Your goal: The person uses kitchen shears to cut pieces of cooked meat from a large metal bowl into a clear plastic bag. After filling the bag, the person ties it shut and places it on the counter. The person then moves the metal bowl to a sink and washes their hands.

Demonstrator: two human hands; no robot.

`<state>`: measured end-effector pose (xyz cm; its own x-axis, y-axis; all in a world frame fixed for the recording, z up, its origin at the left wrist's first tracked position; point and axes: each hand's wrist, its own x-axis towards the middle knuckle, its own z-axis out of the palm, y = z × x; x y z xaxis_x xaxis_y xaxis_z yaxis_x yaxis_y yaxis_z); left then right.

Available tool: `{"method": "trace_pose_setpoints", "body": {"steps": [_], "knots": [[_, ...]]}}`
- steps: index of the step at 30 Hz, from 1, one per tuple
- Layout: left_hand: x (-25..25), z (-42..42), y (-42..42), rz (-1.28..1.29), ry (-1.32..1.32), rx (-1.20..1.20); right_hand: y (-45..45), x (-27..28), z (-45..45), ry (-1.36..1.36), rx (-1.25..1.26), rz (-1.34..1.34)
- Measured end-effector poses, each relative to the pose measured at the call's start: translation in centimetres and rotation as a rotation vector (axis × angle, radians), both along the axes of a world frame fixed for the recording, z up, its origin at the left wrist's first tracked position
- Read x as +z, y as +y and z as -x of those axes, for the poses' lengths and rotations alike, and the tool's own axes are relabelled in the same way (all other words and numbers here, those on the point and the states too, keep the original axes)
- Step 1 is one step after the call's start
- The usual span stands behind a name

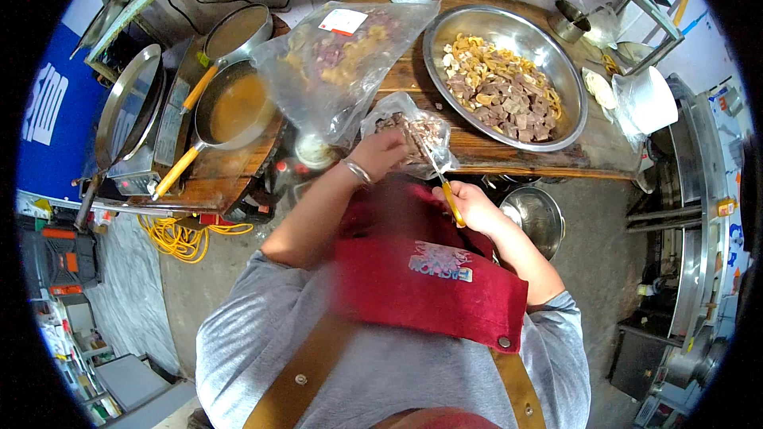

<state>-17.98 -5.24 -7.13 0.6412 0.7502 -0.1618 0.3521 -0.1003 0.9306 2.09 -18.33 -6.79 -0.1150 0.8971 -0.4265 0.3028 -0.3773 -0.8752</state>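
My right hand [474,207] grips the yellow handles of a pair of scissors [454,205]. The blades reach up and left into an opened clear plastic bag [442,162] at the table's front edge. Dark brown chopped food [426,125], seemingly meat, fills this bag. Over its left side, my left hand [381,155] has its fingers curled around some of the brown food; the fingertips are partly hidden. To the right stands a wide steel bowl [557,47] holding cubed brown meat [515,108] and yellowish sliced pieces [477,50].
A large clear bag [357,65] of mixed food lies behind my left hand. Two pans of brownish liquid, one at the front [235,110] and one behind [238,30], stand left. A steel pot [535,220] sits below the wooden table [402,80]. Yellow cable [173,238] lies coiled on the floor.
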Motion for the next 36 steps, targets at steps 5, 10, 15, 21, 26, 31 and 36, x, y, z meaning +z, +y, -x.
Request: {"method": "trace_pose_setpoints", "body": {"steps": [5,10,15,21,26,31,36], "knots": [[2.6,-1.6,1.1,-0.359,0.046,0.079,-1.7,0.1,-2.1,0.212,-0.197,0.044],[5.6,-9.6,5.0,-0.216,-0.146,0.007,-3.3,0.5,-3.5,0.31,-0.38,-0.049],[9.1,-16.4,9.4,-0.818,0.232,-0.14,-5.0,1.2,-5.1,0.367,-0.481,-0.083],[3.4,-20.1,15.4,-0.717,1.133,-0.523,-6.1,0.5,-6.2,0.406,-0.472,-0.131],[3.1,-21.2,14.9,-0.734,0.934,-0.445,-6.4,-0.5,-7.0,0.405,-0.491,-0.106],[3.3,-20.5,14.5,-0.732,0.771,-0.365,-6.0,0.1,-7.1,0.359,-0.463,-0.109],[6.7,-18.4,13.3,-0.084,0.161,-0.149,-5.2,0.0,-8.0,0.163,-0.351,-0.15]]}}
